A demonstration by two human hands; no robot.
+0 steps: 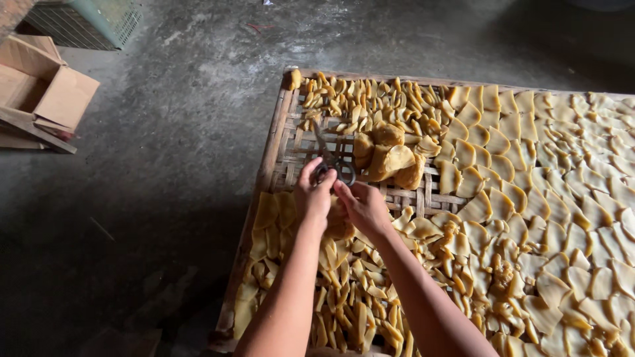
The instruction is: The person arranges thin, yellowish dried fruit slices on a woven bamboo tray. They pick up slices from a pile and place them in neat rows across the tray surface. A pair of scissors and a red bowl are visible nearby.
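Metal scissors (333, 160) lie just ahead of our hands, blades pointing away over the woven bamboo tray (278, 142); left hand (313, 193) fingers curl into the handle loops, right hand (360, 205) pinches beside them.

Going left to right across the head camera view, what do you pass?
Cardboard box → bare concrete floor → woven bamboo tray's left edge → left hand on scissors → right hand → heap of thick yellow chunks → flat pale slices spread in rows.
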